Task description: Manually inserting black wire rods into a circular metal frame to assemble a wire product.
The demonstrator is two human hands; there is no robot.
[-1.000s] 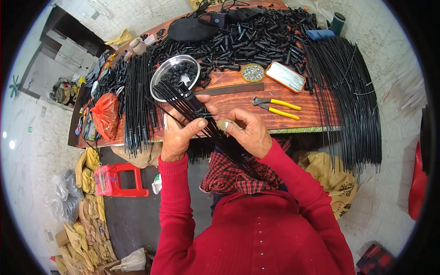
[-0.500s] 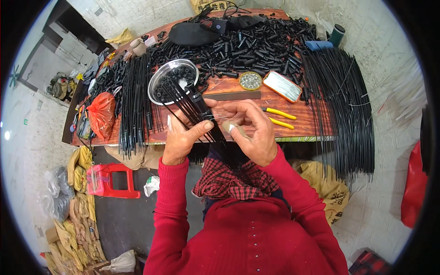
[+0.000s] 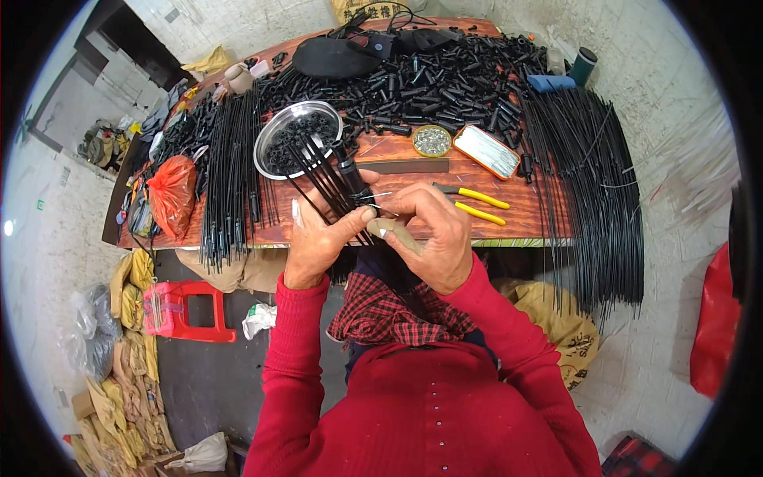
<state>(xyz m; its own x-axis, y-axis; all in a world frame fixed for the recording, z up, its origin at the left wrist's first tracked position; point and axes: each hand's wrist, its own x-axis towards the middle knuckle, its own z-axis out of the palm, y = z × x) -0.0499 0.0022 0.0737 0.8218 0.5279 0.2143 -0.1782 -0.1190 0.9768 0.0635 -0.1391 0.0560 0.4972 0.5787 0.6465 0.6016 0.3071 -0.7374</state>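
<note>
My left hand [image 3: 314, 248] is closed round a bundle of thin black rods [image 3: 400, 277], which slants across my lap and over the table edge. A thicker black tube [image 3: 347, 172] stands among the rods at the upper end. A thin silvery wire [image 3: 380, 195] sticks out beside the tube, just above my left thumb. My right hand [image 3: 441, 242], with beige wrapping on a finger, has thumb and fingers pinched together at the bundle by the wire. What exactly lies between those fingertips is hidden. Yellow-handled pliers [image 3: 482, 196] rest on the table right of my hands.
Behind my hands stand a steel bowl [image 3: 259, 153] of small black parts, a round tin [image 3: 431, 155] of silvery bits and a rectangular tin [image 3: 517, 172] of pins. Black tubes [image 3: 445, 91] heap at the back. Long black rods [image 3: 608, 207] overhang the right edge. A red stool [image 3: 221, 334] stands lower left.
My right hand has moved slightly left and down, closer to the left thumb and the bundle. The wire now angles up to the right. The whole view has shifted a little.
</note>
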